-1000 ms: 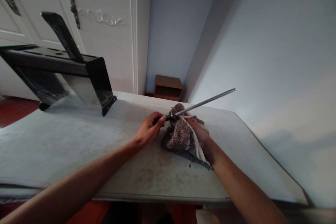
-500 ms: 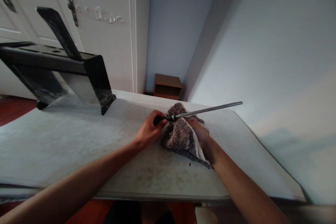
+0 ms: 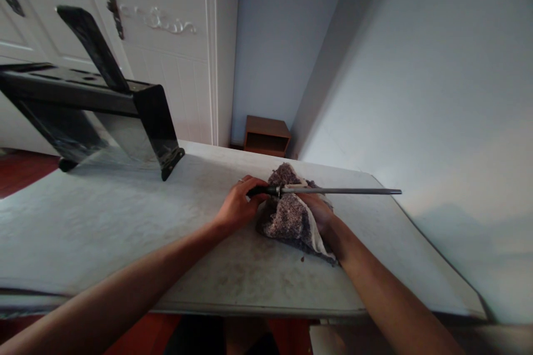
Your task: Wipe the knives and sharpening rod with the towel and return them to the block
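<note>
The left hand [image 3: 241, 202] grips the black handle [image 3: 268, 191] of a long metal rod [image 3: 353, 191]. The rod points right, passing over the right hand [image 3: 315, 209]. That hand is tucked into a fuzzy cloth [image 3: 287, 222] on the tabletop [image 3: 233, 280]. Its fingers are hidden, so I cannot tell if they are closed. This looks like wiping the rod. The next wipe calls for the left hand to hold firm while the right hand folds cloth around the metal. A black stand [image 3: 150, 101] sits beyond the left hand, to its left.
</note>
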`<state>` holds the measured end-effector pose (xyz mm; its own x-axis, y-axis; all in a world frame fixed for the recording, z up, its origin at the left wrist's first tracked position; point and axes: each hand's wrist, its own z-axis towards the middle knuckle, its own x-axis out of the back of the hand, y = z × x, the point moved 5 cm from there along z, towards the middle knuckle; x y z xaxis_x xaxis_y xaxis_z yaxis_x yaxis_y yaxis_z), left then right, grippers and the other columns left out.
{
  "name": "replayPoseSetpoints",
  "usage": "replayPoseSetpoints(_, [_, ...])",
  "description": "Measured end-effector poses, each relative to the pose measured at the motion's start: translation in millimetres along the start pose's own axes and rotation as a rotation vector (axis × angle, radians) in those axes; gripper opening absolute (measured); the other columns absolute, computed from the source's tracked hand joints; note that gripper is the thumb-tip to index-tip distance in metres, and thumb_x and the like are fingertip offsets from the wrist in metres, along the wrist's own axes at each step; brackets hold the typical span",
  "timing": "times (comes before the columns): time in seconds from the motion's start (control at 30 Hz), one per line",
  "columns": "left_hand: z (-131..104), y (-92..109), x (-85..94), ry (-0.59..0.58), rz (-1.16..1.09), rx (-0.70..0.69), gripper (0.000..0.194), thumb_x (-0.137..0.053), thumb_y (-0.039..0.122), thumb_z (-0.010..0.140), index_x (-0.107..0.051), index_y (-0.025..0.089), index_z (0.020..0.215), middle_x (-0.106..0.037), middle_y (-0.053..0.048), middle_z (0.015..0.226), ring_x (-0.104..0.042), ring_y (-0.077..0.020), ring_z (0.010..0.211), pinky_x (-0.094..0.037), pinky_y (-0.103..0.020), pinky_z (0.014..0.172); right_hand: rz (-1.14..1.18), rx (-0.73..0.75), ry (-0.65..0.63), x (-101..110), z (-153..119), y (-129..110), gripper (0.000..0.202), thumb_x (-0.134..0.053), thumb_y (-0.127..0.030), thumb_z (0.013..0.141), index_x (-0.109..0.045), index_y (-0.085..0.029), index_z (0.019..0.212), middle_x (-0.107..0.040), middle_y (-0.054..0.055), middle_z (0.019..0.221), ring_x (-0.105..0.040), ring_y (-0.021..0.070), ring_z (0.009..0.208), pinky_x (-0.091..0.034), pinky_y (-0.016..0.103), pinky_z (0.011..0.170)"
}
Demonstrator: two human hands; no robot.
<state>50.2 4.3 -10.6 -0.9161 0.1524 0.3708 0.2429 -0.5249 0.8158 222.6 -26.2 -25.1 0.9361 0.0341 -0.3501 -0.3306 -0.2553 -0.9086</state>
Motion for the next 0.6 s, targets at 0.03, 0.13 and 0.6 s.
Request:
replayPoseSetpoints(0.03, [0.0,-0.7,-1.0,-0.024,0.006,0.024,0.015,-0.062,0.021,0.079,-0.067,0.019,0.093,-0.068,-0.004,0.093,-0.061,-0.0201,0.089,-0.048,-0.033,0.085,-0.004,0.003,0.006,0.2,-0.5,-0.7,0.028,-0.088,-0.032,0.051,-0.068,-0.021,0.068,-0.073,0.001,0.065,-0.072,0.0265,0.083,-0.057,0.039,0.080])
replayPoseSetpoints(0.13, [-0.6,-2.1,-3.7,-0.113,0.050,0.085,0.015,-0.061,0.025,0.081,-0.065,0.020,0.094,-0.069,-0.004,0.091,-0.062,-0.0205,0.086,-0.047,-0.032,0.082,-0.015,0.037,0.044,1.1,-1.7,-3.5,0.030,-0.089,-0.034,0.050,-0.067,-0.022,0.066,-0.070,-0.001,0.058,-0.073,0.0265,0.079,-0.057,0.038,0.078])
replayPoseSetpoints(0.6, [-0.8,10.6,0.0,-0.401,-0.016,0.001,0.044,-0.040,0.053,0.093,-0.057,0.016,0.073,-0.054,0.000,0.068,-0.048,-0.0135,0.064,-0.034,-0.023,0.057,0.050,0.066,0.059,-7.1,-6.6,-8.5,0.038,-0.090,-0.033,0.049,-0.069,-0.024,0.079,-0.073,0.001,0.067,-0.072,0.0291,0.088,-0.056,0.041,0.080])
